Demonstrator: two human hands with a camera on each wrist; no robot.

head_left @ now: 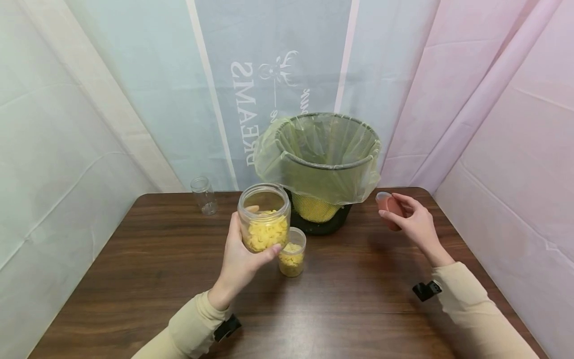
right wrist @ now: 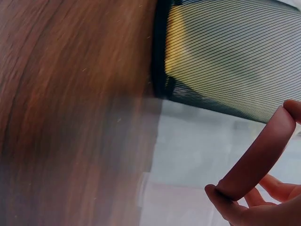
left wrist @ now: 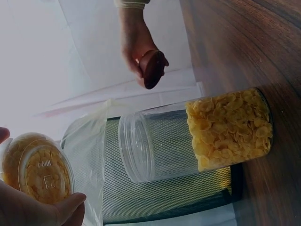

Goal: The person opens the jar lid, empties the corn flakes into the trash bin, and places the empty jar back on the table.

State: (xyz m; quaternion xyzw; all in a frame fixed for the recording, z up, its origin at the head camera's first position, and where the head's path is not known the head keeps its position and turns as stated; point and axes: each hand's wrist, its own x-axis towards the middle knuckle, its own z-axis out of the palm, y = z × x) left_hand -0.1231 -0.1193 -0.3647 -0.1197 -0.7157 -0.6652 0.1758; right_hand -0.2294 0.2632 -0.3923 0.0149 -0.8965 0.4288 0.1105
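My left hand grips a clear jar of yellow flakes, held above the table with its mouth uncovered. In the left wrist view its round base faces the camera. A second clear jar, partly filled with flakes, stands upright on the table just behind and below the held one; its top appears uncovered too. Off to the right, my right hand pinches a reddish, round, shallow lid-like piece by its edges, tilted and clear of the table.
A black mesh bin with a pale translucent liner stands at the back of the wooden table. Yellow shows through its lower mesh. An empty clear jar stands at the back left. Fabric curtains surround the table.
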